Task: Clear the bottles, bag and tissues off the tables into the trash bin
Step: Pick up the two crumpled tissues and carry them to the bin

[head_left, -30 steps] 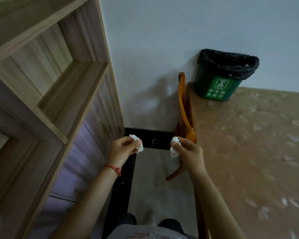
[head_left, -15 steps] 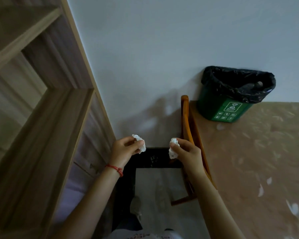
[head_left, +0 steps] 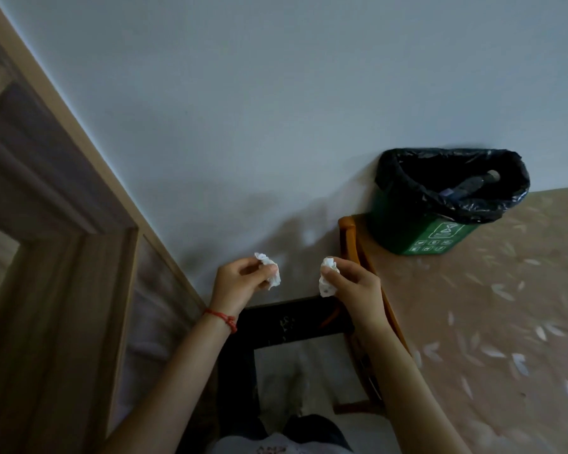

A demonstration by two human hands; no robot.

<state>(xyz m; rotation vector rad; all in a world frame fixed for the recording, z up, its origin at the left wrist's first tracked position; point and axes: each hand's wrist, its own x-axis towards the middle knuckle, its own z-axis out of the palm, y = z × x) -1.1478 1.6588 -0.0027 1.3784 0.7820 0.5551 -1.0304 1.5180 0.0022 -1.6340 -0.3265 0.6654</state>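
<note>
Two crumpled tissues, one pinched in left hand (head_left: 240,283) grip (head_left: 269,268), one pinched in right hand (head_left: 351,283) grip (head_left: 328,276), both well short of trash bin (head_left: 440,237) standing on desk (head_left: 505,322) by the wall. Likely risk: light wads tossed early, drifting past the liner onto desk or floor.

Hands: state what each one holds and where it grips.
Left hand pinches a crumpled tissue at its lower edge; right hand pinches another tissue mid-wad.

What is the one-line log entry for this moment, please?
left hand: tissue | right hand: tissue | bin: ahead
</note>
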